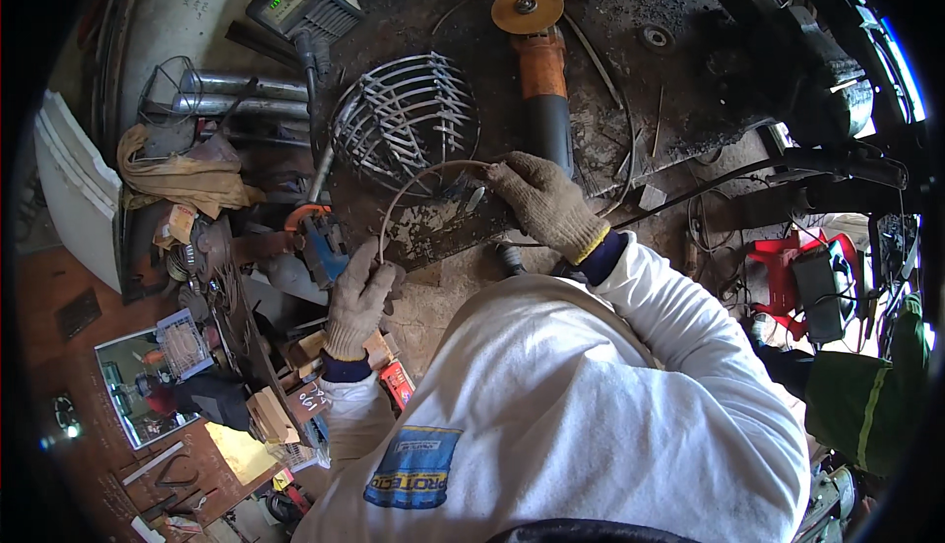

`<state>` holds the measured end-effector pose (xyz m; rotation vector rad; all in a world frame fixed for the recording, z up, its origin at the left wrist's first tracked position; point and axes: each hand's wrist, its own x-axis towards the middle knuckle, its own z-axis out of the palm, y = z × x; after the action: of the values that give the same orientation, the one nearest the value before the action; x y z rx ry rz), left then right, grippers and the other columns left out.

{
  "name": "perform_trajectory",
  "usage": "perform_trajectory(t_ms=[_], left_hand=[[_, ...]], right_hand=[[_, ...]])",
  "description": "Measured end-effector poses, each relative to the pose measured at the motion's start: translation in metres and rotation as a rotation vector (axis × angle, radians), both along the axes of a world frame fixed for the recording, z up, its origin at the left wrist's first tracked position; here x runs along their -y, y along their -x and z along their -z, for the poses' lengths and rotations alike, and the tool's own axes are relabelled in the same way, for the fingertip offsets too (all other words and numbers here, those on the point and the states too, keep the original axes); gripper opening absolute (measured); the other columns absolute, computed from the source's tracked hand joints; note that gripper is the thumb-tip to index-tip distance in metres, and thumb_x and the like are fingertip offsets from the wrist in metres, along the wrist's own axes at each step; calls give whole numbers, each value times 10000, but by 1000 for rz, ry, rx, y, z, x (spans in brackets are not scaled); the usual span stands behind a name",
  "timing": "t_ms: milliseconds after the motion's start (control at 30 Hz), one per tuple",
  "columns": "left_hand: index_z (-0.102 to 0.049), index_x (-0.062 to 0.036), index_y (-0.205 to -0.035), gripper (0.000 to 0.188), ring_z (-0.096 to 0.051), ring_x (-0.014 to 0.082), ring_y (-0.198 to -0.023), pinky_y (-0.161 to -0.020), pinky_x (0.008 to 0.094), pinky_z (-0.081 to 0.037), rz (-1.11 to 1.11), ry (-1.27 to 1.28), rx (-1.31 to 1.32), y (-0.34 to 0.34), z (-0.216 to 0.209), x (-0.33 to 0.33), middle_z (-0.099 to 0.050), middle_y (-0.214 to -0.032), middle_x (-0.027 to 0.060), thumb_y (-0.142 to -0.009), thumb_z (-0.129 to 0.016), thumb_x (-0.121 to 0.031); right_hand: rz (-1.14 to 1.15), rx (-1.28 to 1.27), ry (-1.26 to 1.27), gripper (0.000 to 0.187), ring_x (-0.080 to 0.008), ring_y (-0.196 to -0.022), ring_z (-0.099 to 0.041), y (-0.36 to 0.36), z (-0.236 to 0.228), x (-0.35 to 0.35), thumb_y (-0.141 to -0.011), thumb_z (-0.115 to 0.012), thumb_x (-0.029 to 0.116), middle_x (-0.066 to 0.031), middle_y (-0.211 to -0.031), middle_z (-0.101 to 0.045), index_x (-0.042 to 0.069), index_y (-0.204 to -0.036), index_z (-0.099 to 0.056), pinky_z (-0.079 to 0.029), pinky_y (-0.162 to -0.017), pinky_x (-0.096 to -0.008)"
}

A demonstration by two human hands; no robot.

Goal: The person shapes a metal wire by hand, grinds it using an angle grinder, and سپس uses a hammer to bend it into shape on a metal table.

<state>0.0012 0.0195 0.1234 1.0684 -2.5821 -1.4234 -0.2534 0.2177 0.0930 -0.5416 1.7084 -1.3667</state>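
Note:
Both my hands wear beige knitted gloves. A thin curved metal strip (pixel 397 200) arcs between them over the front edge of the dark workbench (pixel 615 11). My left hand (pixel 360 305) is closed around its lower end, and my right hand (pixel 547 200) pinches its upper end. Just beyond the strip stands a rounded cage of curved metal strips (pixel 404 115), shiny along its bars. An angle grinder (pixel 543 75) with an orange body and a tan disc lies on the bench beyond my right hand. Close to my left hand is a blue tool (pixel 323 248) with an orange guard.
A welding machine (pixel 307 9) with a lit green display stands at the far left, near metal pipes (pixel 246 96) and a brown cloth (pixel 182 171). Cables (pixel 612 90) cross the bench. To the right are a red plastic stool (pixel 778 277) and someone's green garment (pixel 851 410).

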Motion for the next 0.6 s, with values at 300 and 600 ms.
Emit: perform_trajectory(t_ms=[300, 600], left_hand=[[-658, -24, -1257, 323, -680, 189, -816, -734, 341, -538, -12, 125, -52, -9, 32, 34, -717, -912, 96, -1035, -613, -253], [-662, -40, -1266, 324, -703, 373, -805, -706, 440, -544, 249, 483, -370, 1, 52, 50, -726, -937, 196, -1048, -584, -267]], right_hand=[[209, -574, -46, 575, -381, -1151, -676, 13, -14, -5, -971, -635, 541, -209, -1172, -720, 63, -1289, -670, -532, -974, -444], [340, -602, -545, 686, -291, -966, -735, 71, 21, 42, -756, -834, 505, -187, -1078, -753, -10, -1193, -712, -559, -847, -392]])
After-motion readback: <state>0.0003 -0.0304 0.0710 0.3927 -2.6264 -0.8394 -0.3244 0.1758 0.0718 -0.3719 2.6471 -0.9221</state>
